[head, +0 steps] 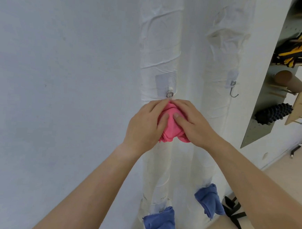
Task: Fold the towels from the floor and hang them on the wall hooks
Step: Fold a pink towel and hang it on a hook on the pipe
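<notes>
hanging the pink towel [169,128] looks to be the step in hand. to do it well, i'd say the top fold of the bundle wants lifting just above the centre hook [170,94], then lowering so the metal tip catches a thick part of the cloth rather than a loose edge. releasing one hand at a time would show whether it holds. the hook's tip is hidden behind fingers and cloth, so i cannot tell whether it has caught.

the towel sits mid-frame, bunched against the wall [159,42] directly below the hook's plate. the left hand [146,121] wraps its left side and the right hand [193,123] its right. both hands are clamped on it, thumbs pressing its front, fingertips nearly meeting at the top just under the hook. one blue towel [161,223] hangs at the bottom centre, a second blue towel [210,200] at the lower right, and a bare hook [233,89] waits in the upper right.
</notes>
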`<state>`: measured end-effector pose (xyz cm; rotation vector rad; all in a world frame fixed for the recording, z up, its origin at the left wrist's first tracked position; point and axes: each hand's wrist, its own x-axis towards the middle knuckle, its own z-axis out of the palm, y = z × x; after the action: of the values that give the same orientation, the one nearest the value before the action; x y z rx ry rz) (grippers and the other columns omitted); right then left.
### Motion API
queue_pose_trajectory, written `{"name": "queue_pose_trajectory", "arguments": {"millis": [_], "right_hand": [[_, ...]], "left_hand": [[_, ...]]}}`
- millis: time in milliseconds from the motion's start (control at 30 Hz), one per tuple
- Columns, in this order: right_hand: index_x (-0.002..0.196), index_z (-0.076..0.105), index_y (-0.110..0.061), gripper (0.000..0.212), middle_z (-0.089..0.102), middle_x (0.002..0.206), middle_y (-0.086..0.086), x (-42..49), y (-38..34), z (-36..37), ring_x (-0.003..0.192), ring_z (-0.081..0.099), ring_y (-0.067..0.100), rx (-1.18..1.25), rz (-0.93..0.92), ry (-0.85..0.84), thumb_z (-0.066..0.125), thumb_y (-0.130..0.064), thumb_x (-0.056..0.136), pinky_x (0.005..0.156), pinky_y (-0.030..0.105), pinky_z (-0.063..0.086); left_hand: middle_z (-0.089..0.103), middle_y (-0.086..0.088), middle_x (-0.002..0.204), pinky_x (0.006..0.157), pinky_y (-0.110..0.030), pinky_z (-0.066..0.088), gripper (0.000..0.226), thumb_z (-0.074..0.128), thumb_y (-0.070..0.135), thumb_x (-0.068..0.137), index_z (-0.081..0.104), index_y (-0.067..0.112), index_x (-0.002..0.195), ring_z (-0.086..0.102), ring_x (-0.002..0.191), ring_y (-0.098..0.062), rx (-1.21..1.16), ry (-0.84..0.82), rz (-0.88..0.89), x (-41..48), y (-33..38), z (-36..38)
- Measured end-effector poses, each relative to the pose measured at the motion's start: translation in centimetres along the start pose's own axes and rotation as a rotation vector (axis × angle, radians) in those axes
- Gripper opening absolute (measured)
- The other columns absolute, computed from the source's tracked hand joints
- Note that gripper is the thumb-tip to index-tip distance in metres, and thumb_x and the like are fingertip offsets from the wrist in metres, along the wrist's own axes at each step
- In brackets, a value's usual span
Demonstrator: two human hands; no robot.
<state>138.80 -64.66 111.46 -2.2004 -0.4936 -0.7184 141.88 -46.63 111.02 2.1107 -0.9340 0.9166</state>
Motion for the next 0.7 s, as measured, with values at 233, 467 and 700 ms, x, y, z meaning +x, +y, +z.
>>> {"name": "queue_pose_trajectory", "arguments": {"millis": [233, 467, 700], "right_hand": [[0.134, 0.052, -0.015, 0.039, 0.046, 0.125, 0.003, 0.0, 0.9, 4.6, 0.118, 0.048, 0.003, 0.053, 0.05, 0.303, 0.036, -0.03, 0.102, 0.106, 0.019, 0.037], [0.126, 0.056, -0.012, 0.047, 0.052, 0.118, 0.007, 0.4, 2.1, 4.8, 0.109, 0.045, -0.007, 0.035, 0.082, 0.349, 0.034, -0.043, 0.098, 0.098, 0.02, 0.041], [0.12, 0.047, -0.03, 0.032, 0.051, 0.116, 0.005, 0.7, 2.3, 6.2, 0.111, 0.056, 0.022, 0.125, 0.147, 0.389, 0.031, -0.052, 0.102, 0.097, 0.043, 0.049]], "left_hand": [[0.057, -0.003, 0.141, 0.104, -0.026, 0.044, 0.038, 0.046, 0.024, 0.104, 0.058, 0.011, 0.138, 0.055, 0.126, -0.018, 0.013, 0.231, 0.045, -1.9, -0.5, 4.2], [0.064, -0.003, 0.111, 0.082, -0.021, 0.044, 0.03, 0.055, 0.027, 0.1, 0.07, 0.015, 0.123, 0.059, 0.094, -0.022, -0.048, 0.35, 0.027, -1.1, -1.1, 5.1], [0.064, -0.003, 0.1, 0.072, -0.031, 0.049, 0.029, 0.054, 0.026, 0.099, 0.073, 0.013, 0.118, 0.059, 0.083, -0.022, -0.089, 0.389, -0.03, -0.4, -1.0, 5.4]]}}
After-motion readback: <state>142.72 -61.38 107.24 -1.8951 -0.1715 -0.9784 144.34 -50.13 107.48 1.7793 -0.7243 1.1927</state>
